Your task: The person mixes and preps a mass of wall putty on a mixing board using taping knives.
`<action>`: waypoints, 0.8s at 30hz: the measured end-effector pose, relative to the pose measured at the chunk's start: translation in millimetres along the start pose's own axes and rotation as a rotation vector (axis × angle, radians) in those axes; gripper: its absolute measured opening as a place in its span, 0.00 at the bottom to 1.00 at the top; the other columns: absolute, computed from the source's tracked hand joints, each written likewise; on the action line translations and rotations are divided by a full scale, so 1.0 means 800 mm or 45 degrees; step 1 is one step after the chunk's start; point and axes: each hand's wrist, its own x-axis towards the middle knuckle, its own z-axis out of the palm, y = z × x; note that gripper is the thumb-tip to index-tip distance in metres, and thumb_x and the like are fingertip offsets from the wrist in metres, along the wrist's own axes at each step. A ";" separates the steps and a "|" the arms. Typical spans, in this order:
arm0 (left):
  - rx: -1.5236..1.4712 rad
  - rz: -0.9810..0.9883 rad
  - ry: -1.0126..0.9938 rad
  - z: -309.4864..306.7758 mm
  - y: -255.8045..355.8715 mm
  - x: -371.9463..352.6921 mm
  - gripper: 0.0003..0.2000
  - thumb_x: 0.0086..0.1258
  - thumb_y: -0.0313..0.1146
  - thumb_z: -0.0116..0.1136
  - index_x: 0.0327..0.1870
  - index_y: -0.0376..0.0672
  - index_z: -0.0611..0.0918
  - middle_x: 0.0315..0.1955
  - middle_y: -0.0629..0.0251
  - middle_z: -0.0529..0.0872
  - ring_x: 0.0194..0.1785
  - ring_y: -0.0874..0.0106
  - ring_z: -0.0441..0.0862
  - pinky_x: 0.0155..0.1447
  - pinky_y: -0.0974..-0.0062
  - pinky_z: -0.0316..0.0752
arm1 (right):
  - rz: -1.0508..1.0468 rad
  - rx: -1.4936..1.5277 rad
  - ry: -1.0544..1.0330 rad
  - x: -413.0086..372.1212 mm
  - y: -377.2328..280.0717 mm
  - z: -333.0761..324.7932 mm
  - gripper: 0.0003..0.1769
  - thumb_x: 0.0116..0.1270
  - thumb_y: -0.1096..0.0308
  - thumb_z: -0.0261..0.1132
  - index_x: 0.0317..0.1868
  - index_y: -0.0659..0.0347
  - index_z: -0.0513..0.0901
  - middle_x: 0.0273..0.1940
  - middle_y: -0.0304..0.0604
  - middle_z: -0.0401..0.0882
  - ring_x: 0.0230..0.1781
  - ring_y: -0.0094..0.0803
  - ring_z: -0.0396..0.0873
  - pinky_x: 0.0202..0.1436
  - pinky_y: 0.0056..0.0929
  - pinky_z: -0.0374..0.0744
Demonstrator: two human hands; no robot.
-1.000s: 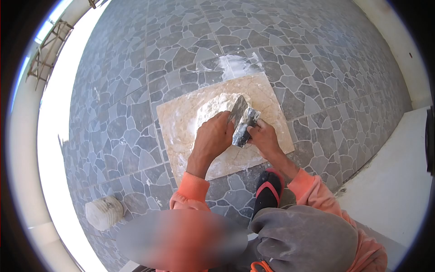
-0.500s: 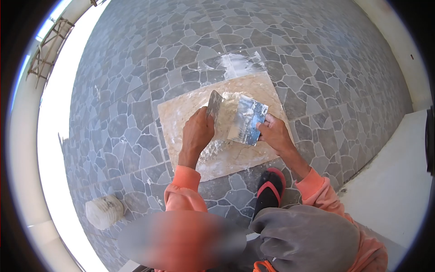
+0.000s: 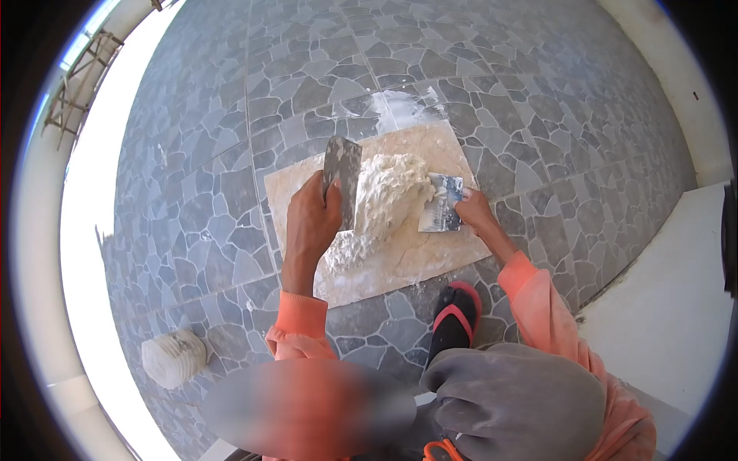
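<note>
A heap of off-white putty (image 3: 396, 192) lies on a beige, stone-look board (image 3: 419, 265) on the floor. My left hand (image 3: 311, 219) is closed round a grey, putty-smeared scraper (image 3: 341, 180), its blade tilted up along the heap's left side. Between the thumb and fingers of my right hand (image 3: 477, 211) is a flat putty knife (image 3: 442, 203) with a bluish, white-streaked blade. That blade's left edge meets the right side of the heap. Both handles are mostly hidden by my hands.
Stone-patterned tiles (image 3: 207, 207) surround the board, with a white smear (image 3: 403, 107) beyond its far edge. A ribbed whitish cylinder (image 3: 174, 359) stands at the lower left. My foot in a red-strapped sandal (image 3: 457, 315) is close to the board's near edge. A white wall (image 3: 661, 269) runs along the right.
My hands have moved apart: the left scraper went left and the right putty knife shifted right and turned. More of the putty heap now shows between them.
</note>
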 end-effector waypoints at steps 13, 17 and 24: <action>-0.070 -0.004 -0.057 0.044 0.039 -0.018 0.09 0.72 0.32 0.52 0.37 0.34 0.76 0.27 0.43 0.81 0.33 0.43 0.80 0.37 0.52 0.72 | -0.314 0.115 -0.165 -0.052 -0.057 0.048 0.10 0.64 0.75 0.58 0.44 0.68 0.80 0.26 0.39 0.77 0.26 0.24 0.72 0.30 0.30 0.72; -0.028 0.079 -0.018 0.084 0.040 -0.027 0.08 0.72 0.32 0.53 0.39 0.34 0.76 0.31 0.44 0.83 0.34 0.44 0.80 0.37 0.51 0.74 | -0.333 -0.091 -0.102 -0.062 -0.077 0.062 0.08 0.62 0.73 0.60 0.40 0.70 0.78 0.27 0.47 0.79 0.26 0.29 0.74 0.32 0.34 0.73; 0.202 0.035 -0.063 0.102 0.023 -0.028 0.08 0.73 0.33 0.51 0.42 0.38 0.75 0.38 0.49 0.84 0.35 0.44 0.83 0.38 0.49 0.77 | -0.428 0.031 -0.215 -0.090 -0.122 0.060 0.10 0.64 0.73 0.61 0.43 0.71 0.79 0.29 0.48 0.82 0.27 0.29 0.75 0.34 0.35 0.74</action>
